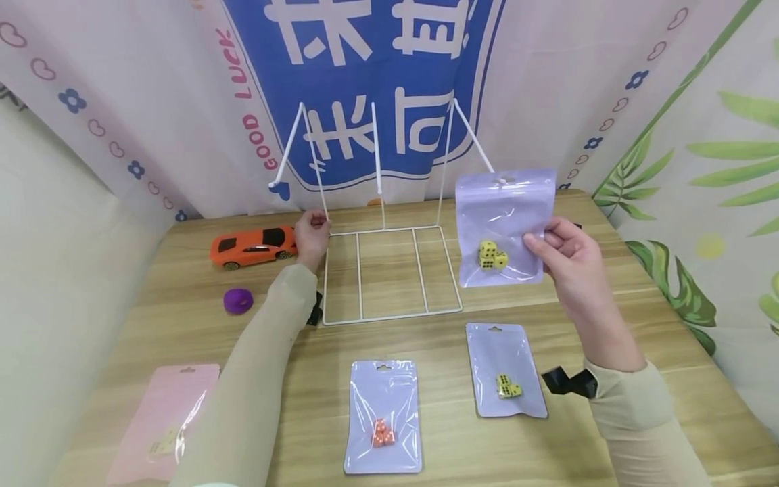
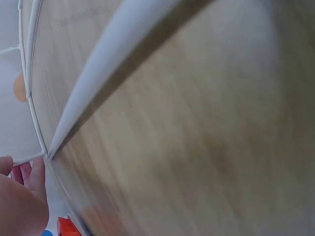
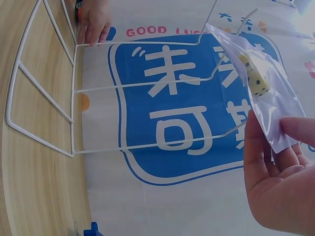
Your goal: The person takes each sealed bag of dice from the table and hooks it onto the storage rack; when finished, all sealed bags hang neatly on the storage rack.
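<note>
The right hand (image 1: 575,260) pinches the raised lilac bag (image 1: 505,220) by its right edge, thumb in front and other fingers behind, with yellow dice (image 1: 491,256) showing through the film. The bag hangs upright above the counter (image 1: 310,379), its top hole at the tip of the right prong (image 1: 477,141) of the white wire rack (image 1: 360,274); whether the prong passes through the hole I cannot tell. The left hand (image 1: 312,237) grips the rack at its rear left corner, thumb and fingers closed on the wire upright, as the left wrist view shows.

Just beside the left hand sits an orange toy car (image 1: 252,249), and nearer the person a purple round object (image 1: 238,301). In front of the rack lie a flat lilac bag with orange dice (image 1: 382,392) and, to its right, another lilac bag with yellow dice (image 1: 502,352). A pink bag (image 1: 155,406) at the left is partly covered by the left sleeve (image 1: 249,379). Behind the rack hangs a printed cloth (image 1: 548,67) with a blue panel and white characters
</note>
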A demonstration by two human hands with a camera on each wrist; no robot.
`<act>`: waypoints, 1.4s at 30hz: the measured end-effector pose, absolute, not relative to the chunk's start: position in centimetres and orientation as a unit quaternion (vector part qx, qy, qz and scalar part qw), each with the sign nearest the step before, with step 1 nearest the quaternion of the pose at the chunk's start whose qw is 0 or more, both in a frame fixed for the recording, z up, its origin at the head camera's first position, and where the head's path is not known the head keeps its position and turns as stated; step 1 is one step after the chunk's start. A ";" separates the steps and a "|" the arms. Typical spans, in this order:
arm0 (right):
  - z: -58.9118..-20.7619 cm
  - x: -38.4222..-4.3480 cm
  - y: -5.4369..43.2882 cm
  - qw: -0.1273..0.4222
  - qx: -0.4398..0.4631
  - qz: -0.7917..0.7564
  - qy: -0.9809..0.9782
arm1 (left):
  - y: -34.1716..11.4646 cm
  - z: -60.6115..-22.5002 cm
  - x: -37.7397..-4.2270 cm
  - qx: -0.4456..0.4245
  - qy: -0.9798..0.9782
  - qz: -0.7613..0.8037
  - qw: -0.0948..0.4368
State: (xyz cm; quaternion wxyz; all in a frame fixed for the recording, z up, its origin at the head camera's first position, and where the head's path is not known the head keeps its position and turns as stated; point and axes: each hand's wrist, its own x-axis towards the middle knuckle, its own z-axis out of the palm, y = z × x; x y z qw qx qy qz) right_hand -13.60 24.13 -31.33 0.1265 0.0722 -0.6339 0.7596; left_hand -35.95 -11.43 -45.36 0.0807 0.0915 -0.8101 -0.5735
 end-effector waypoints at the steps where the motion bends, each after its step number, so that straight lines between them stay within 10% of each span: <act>1: -31.4 -13.7 24.1 0.125 0.071 0.758 -0.636 | -11.4 -45.4 -36.0 0.092 -0.811 -0.572 0.081; 42: -31.7 -25.3 23.4 0.056 -0.038 0.740 -0.669 | -11.8 -45.3 -35.9 0.087 -0.814 -0.571 0.065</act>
